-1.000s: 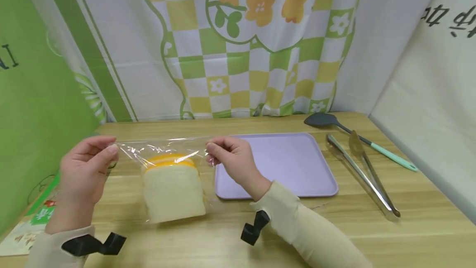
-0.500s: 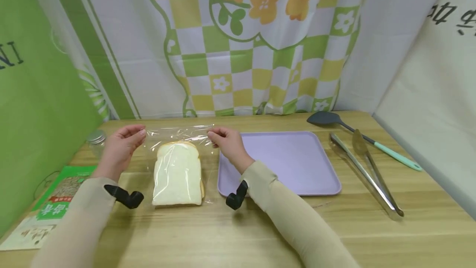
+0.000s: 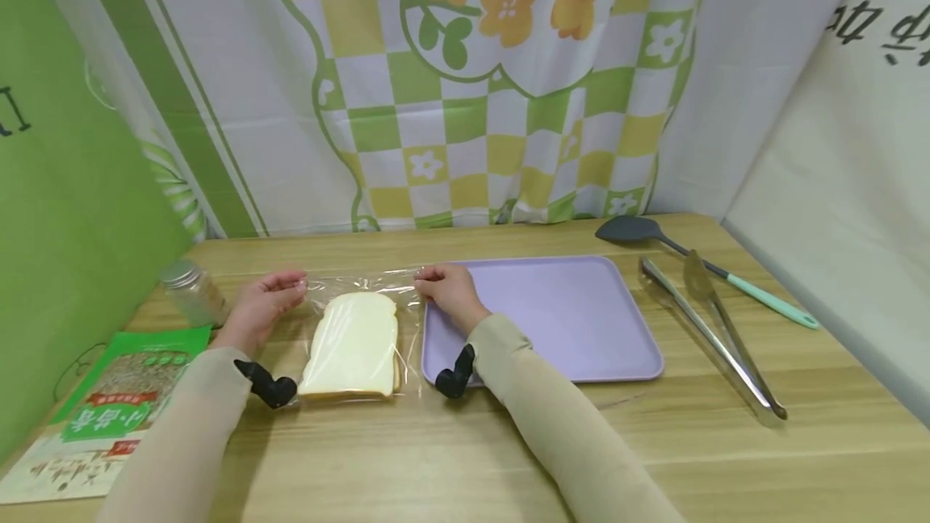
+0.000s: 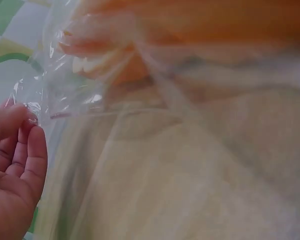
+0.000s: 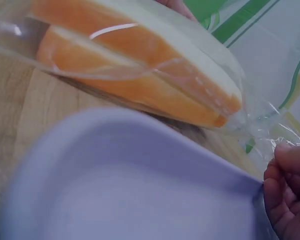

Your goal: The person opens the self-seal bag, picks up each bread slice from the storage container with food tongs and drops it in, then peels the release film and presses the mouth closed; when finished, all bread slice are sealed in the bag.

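A clear plastic bag point(image 3: 410, 309) with slices of white bread point(image 3: 356, 345) inside lies nearly flat at the left of the tray. My left hand point(image 3: 263, 305) pinches the bag's far left corner between thumb and fingers. The far right corner is pinched by my right hand point(image 3: 452, 289), just over the tray's left edge. In the right wrist view two stacked slices with brown crusts point(image 5: 140, 85) show through the film. The left wrist view has the left hand point(image 4: 17, 165) holding crinkled film, with the rest blurred.
A lilac tray point(image 3: 552, 321) lies right of the bag. Beyond it are metal tongs point(image 3: 715, 337) and a spatula with a mint handle point(image 3: 770, 301). At left stand a lidded jar point(image 3: 194, 293) and a green food packet point(image 3: 123, 394).
The bag has tipped from hanging raised to lying back on the table, bread face up. Both hands keep their pinch; the left hand has moved right, closer to the right hand.
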### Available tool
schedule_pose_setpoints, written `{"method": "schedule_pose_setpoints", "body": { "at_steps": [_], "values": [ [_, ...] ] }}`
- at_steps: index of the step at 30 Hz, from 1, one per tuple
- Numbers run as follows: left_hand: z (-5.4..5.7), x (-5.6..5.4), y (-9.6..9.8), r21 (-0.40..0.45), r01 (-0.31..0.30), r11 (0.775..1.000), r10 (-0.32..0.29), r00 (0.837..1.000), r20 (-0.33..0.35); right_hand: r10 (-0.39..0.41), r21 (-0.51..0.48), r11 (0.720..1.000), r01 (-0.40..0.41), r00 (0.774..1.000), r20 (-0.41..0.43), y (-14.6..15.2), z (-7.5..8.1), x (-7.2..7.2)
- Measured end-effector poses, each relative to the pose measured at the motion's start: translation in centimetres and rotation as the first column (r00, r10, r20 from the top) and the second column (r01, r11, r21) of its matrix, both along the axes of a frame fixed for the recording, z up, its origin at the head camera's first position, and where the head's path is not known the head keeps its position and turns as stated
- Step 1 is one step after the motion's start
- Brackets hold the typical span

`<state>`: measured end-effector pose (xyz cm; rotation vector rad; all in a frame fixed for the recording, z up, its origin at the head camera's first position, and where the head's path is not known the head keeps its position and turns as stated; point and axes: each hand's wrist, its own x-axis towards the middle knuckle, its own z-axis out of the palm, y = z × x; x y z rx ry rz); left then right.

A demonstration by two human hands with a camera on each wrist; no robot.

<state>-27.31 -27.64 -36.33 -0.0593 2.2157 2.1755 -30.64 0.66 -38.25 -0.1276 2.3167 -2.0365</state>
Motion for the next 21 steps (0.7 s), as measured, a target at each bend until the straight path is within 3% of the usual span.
{"method": "schedule_pose_setpoints", "body": {
  "at_steps": [7,12,17,21],
  "values": [
    [-0.8,0.1,0.1,-0.185,-0.029,0.982,0.031,0.999,0.008,-0.055,0.094,0.994,0.056,0.998,-0.009,-0.3,-0.4,0.1],
    [-1.1,0.2,0.2,-0.176,-0.049,0.983,0.055,0.998,0.029,-0.064,0.145,0.987,0.068,0.997,-0.033,-0.5,-0.5,0.3],
    [-1.5,0.2,0.3,-0.160,-0.044,0.986,0.048,0.999,0.025,-0.055,0.081,0.995,0.054,0.998,0.008,-0.2,-0.5,0.4],
    [-1.2,0.3,0.3,-0.296,-0.016,0.955,0.025,0.999,0.028,-0.054,0.016,0.998,0.053,0.996,0.074,0.8,-0.2,0.5]
  ]
}}
